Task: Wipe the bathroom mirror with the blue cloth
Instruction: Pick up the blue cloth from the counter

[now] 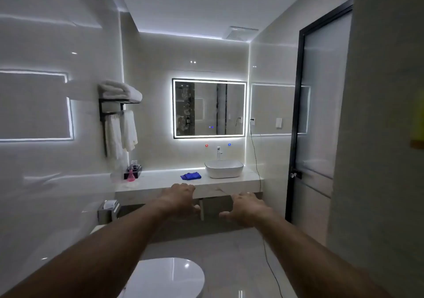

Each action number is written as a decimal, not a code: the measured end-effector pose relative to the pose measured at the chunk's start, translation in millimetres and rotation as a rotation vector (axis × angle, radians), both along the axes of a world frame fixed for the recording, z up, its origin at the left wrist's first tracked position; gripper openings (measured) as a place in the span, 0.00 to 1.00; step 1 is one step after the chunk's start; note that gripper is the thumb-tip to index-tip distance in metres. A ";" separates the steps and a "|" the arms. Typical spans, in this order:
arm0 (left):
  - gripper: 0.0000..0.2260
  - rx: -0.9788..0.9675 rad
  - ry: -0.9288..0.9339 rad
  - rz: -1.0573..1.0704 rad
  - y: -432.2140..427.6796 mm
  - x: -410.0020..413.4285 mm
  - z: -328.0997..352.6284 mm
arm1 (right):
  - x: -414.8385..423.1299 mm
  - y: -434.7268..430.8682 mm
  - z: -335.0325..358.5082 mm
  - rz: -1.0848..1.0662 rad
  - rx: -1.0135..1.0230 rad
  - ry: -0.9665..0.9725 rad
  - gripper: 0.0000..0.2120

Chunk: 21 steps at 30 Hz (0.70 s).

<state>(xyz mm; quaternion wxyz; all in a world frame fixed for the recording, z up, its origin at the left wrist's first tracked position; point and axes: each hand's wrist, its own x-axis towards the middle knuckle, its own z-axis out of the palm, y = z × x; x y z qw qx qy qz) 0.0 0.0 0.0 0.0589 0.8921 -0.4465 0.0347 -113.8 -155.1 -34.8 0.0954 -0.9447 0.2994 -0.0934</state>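
A rectangular mirror (208, 108) with a lit white border hangs on the far wall above the vanity counter (160, 178). A crumpled blue cloth (191, 175) lies on the counter, just left of the white basin (224, 168). Both my arms stretch forward at a distance from the counter. My left hand (181, 196) hangs palm down, fingers loosely apart, holding nothing, and in the picture it sits below the cloth. My right hand (245, 208) is likewise empty with spread fingers, lower and to the right.
A toilet (165, 277) stands on the floor directly below my arms. A towel rack (119, 114) with white towels is on the left wall. A pink bottle (130, 175) and black tray stand at the counter's left end. A glass door (319, 118) and a hanging cable (257, 167) are right.
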 end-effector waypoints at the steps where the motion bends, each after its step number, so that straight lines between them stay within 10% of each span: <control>1: 0.28 0.010 0.018 0.000 -5.6 -1.1 -0.9 | 0.7 -5.8 -1.5 -0.002 0.012 0.007 0.35; 21: 0.26 0.026 -0.005 -0.047 -179.8 198.3 -23.2 | 181.3 -155.6 -10.2 -0.064 -0.057 0.070 0.35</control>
